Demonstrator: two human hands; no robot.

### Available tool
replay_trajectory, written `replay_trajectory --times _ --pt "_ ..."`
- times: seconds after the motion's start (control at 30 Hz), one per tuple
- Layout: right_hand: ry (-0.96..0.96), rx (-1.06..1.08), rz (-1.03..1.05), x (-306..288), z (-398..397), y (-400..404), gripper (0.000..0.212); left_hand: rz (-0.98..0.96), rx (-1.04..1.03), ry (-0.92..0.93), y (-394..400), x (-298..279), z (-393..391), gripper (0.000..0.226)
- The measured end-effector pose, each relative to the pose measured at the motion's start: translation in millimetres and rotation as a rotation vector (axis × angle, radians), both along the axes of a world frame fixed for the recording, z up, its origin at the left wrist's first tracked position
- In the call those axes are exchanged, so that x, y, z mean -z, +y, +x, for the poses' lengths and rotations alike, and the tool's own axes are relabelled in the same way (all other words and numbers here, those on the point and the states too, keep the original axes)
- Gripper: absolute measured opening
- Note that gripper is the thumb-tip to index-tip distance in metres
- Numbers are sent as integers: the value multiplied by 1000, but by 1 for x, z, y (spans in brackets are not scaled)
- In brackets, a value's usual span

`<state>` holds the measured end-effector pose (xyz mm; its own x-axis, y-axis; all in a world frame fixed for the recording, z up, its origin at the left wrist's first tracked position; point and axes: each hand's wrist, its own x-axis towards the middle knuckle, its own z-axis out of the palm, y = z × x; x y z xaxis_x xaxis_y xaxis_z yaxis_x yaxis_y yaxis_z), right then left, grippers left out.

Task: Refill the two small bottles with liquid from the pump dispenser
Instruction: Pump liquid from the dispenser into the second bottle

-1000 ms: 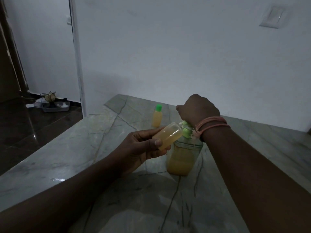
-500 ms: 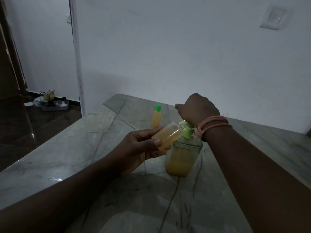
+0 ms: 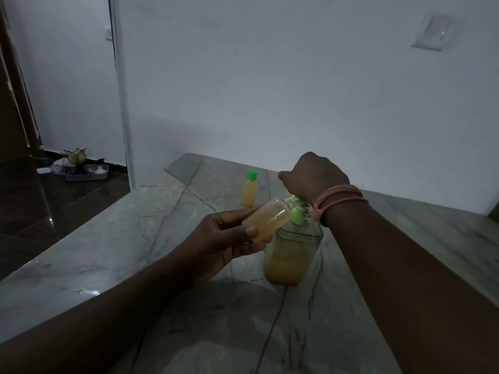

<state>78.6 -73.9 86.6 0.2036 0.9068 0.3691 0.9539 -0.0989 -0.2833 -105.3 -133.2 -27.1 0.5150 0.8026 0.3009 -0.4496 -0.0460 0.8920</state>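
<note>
- Amber liquid in the open bottle [image 3: 266,222]: about two-thirds of its length holds liquid, much as half a second ago; the level has not visibly risen; judged mid-fill, or between strokes.
- Left hand [image 3: 228,240]: fingers and thumb curled round the open bottle; same hold and same place as a second ago, just left of the dispenser [image 3: 293,252] top.
- Right hand [image 3: 314,176]: fist over the green pump head [image 3: 298,211]; it sits slightly higher than before, so the head may be on its upstroke; whether the fingers clasp the head is hidden by the wrist; a pink band [image 3: 340,198] circles that wrist.
- Open bottle, axis: long axis tilted, base low and towards the wearer, mouth up and right, at the pump's spout; contact there cannot be made out.
- Capped bottle [image 3: 249,191]: upright on the marble [image 3: 135,238], behind and left of the dispenser, apart from it; full of amber, so likely done.
- Dispenser: upright on the marble, roughly half full.
</note>
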Motion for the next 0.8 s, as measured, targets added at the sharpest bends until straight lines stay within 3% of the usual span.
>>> replay_trajectory --times 0.2,0.5,0.8 --pt "91 14 11 5 3 -2 27 -7 -7 10 1 -1 0 57" --pt "-1 13 -6 -3 0 -3 33 -9 -13 0 -2 -2 0 59" --pt "71 45 -6 6 3 1 31 -7 -8 13 0 0 0 57"
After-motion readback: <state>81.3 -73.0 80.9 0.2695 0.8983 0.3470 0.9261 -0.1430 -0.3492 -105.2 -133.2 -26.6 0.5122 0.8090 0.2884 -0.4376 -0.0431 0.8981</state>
